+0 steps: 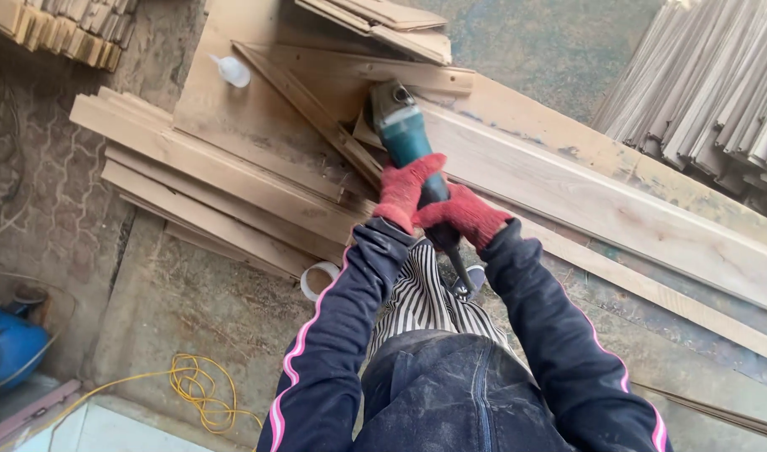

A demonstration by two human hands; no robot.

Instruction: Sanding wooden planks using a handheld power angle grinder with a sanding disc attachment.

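Observation:
A teal angle grinder (403,130) with a grey head is pressed onto a long pale wooden plank (584,197) that runs toward the lower right. My left hand (404,191), in a red knit glove, wraps the grinder's body. Just behind it my right hand (463,215), also in a red glove, grips the black rear handle. The grinder's black cord (461,276) drops from the handle toward my legs. Both arms wear dark sleeves with pink stripes.
More planks (208,184) lie stacked to the left. A bundle of thin slats (710,92) fills the upper right. A white bottle (232,71) rests on a board, a tape roll (318,280) lies near my elbow, and a yellow cord (201,389) and blue container (7,347) sit at lower left.

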